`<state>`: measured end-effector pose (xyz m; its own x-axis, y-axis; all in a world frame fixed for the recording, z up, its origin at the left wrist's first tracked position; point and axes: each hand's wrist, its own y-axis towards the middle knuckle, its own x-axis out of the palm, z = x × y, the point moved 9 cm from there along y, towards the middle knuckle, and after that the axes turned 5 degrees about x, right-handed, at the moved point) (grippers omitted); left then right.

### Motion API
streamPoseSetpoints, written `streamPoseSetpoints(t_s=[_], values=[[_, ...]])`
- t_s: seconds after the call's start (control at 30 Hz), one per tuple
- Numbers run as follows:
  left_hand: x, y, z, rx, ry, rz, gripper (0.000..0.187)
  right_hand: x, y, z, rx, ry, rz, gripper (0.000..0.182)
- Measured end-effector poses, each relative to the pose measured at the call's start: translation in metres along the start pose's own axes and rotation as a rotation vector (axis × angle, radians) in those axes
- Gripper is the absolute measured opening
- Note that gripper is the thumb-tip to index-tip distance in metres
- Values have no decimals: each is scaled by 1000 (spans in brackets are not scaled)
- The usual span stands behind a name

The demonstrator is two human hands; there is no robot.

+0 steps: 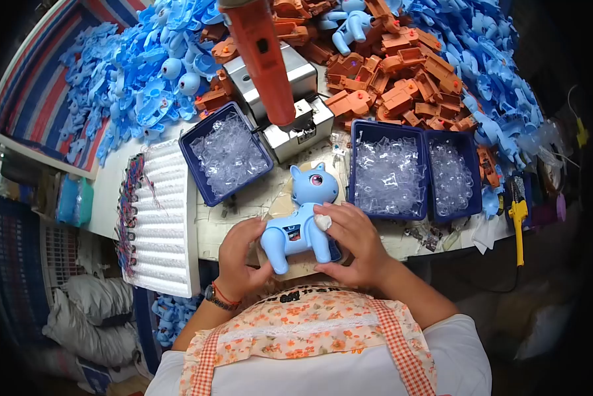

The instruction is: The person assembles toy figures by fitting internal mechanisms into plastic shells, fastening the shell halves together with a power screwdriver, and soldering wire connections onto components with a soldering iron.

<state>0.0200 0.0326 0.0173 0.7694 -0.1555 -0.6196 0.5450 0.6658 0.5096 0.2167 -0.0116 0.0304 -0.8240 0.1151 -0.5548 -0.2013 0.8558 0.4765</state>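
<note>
Between my two hands is a light blue toy pony (296, 234), lying on its side with its head away from me and one eye showing. An opening in its body reveals small parts inside that I cannot make out. My left hand (244, 254) is closed on the rear end of the pony. My right hand (354, 244) grips the front of it, thumb by the front leg, with a white wrap (322, 222) on one finger. The undersides of the pony and of the fingers are hidden.
An orange handheld tool (260, 63) hangs over a metal device (300, 135). Dark blue bins (207, 191) of clear plastic parts flank it. Orange-brown housings (402, 99) and blue pony parts (158, 59) are heaped behind. A white ridged tray (161, 218) with wires stands left.
</note>
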Motion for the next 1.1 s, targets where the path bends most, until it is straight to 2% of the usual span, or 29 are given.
streamPoseSetpoints(t_s=[0.07,0.13,0.23,0.37,0.5,0.63,0.9,0.97,1.1], values=[[-1,0,3,17,33,-5,56,-3,1,7,0,42,-37,63],[-1,0,5,55,94,-18,58,-3,2,9,-42,133,-100,74],[3,-8,-7,2,-11,12,60,1,6,-5,-5,-8,-21,71],[0,-3,2,-6,8,-3,60,6,2,-7,30,-15,30,63],[0,-1,4,22,44,-58,59,-7,10,4,-30,88,-118,63],[5,-7,-9,-47,-103,-13,58,2,5,0,37,44,-16,68],[0,1,-4,-38,-27,-79,56,-4,6,6,12,133,-72,77],[0,1,-3,-61,-17,-90,55,0,9,3,85,93,-62,77],[1,1,-3,-47,-27,-75,53,4,1,1,73,7,11,78]])
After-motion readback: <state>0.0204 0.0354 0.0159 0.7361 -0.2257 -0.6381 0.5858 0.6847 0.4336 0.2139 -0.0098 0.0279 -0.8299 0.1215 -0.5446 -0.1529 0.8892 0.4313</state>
